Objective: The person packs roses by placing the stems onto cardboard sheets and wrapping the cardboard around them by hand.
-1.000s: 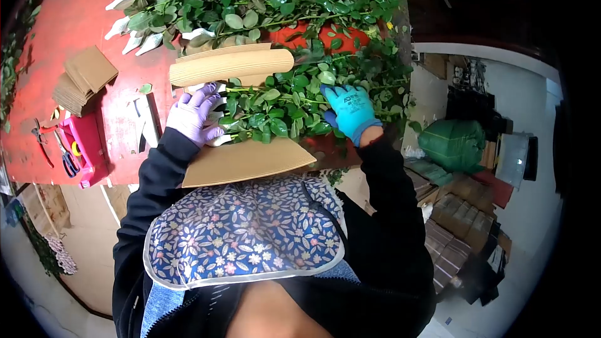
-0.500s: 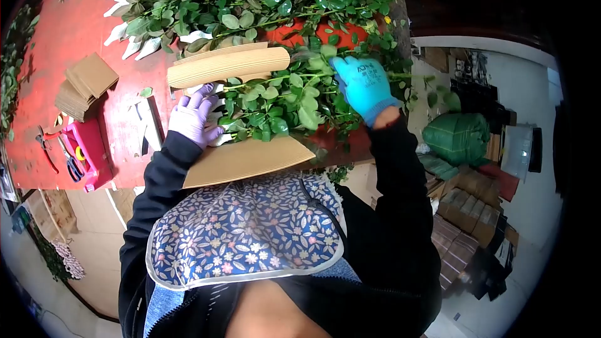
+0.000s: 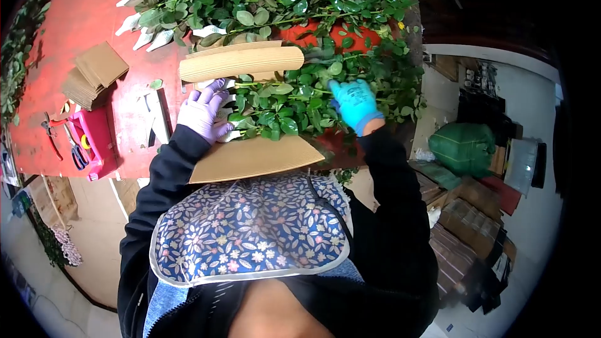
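Observation:
A bunch of leafy rose stems lies on corrugated cardboard, its heads in white sleeves at the left end. My left hand, in a purple glove, curves over these sleeved heads, thumb on the near side and fingers on the far side. In a teal glove, my right hand is closed around stems farther right; leaves partly hide its fingertips. A rolled flap of ribbed cardboard stands along the bunch's far side.
More sleeved roses are heaped at the back of the red table. On the left are cardboard pieces, a pink holder, scissors and red-handled pliers. A green bundle and boxes lie right, beyond the table.
My right hand has come down and slightly left, nearer to me, into the leaves. A stem trailing right of it is no longer seen there. My left hand stays on the sleeved heads.

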{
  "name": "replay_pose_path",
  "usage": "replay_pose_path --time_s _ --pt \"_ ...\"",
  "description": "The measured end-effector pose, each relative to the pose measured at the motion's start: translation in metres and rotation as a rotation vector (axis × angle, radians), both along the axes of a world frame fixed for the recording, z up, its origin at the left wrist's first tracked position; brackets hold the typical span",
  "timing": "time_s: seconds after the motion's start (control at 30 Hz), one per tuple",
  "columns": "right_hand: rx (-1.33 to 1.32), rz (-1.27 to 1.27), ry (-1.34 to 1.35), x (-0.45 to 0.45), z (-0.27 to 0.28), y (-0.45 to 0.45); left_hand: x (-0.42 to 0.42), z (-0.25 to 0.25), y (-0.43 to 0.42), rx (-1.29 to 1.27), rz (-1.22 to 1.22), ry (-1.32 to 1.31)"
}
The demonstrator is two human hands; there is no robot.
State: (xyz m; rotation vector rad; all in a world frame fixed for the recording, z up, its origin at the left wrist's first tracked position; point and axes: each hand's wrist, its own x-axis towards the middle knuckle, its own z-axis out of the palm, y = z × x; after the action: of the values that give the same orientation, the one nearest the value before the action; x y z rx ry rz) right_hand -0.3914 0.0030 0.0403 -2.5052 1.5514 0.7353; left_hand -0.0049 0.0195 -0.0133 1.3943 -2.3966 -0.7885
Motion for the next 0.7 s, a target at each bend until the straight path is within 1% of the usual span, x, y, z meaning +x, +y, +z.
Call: replay_pose_path --time_s 0.07,0.1,0.2,0.23,0.27,0.33,0.37,0.4,0.47,0.53,0.6,0.63,0.67,0.7 --pt "-0.045 0.047 0.031 0.008 0.027 -0.007 0.000 0.003 0.000 0.006 -0.006 0.019" --pt "-0.071 0.025 0.008 0.014 0.042 -0.011 0.001 0.002 0.000 0.011 -0.006 0.017" --pt "-0.226 0.047 0.015 0.028 0.069 -0.023 0.000 0.004 0.000 0.025 -0.004 0.009" --pt "-0.234 0.039 0.001 0.032 0.075 -0.032 0.000 0.005 0.000 0.031 0.001 0.007" --pt "-0.235 0.039 -0.002 0.031 0.072 -0.039 0.000 0.004 -0.001 0.029 0.002 0.004" --pt "-0.263 0.009 -0.094 0.029 0.067 -0.050 0.000 0.002 0.000 0.034 -0.005 -0.006" --pt "-0.216 -0.002 -0.103 0.028 0.064 -0.052 0.000 0.003 0.000 0.000 -0.006 0.021" --pt "-0.215 0.013 -0.109 0.029 0.063 -0.051 0.000 0.004 0.001 0.027 0.007 0.038" --pt "-0.048 -0.030 -0.202 0.029 0.060 -0.042 -0.001 0.004 0.002 0.031 0.023 0.038" --pt "0.062 -0.028 -0.175 0.019 0.045 -0.031 0.000 0.003 0.002 0.023 0.030 0.053" --pt "0.017 0.030 -0.047 0.017 0.025 -0.016 0.000 0.003 0.001 0.059 0.024 0.029" --pt "-0.075 0.084 -0.036 0.021 0.014 -0.010 0.000 0.002 0.002 0.060 0.035 0.026" --pt "-0.076 0.091 -0.041 0.018 0.009 -0.012 0.001 0.000 0.002 0.059 0.031 0.026" --pt "0.000 0.061 0.044 0.016 0.004 -0.014 0.001 -0.001 0.001 0.056 0.025 0.023"
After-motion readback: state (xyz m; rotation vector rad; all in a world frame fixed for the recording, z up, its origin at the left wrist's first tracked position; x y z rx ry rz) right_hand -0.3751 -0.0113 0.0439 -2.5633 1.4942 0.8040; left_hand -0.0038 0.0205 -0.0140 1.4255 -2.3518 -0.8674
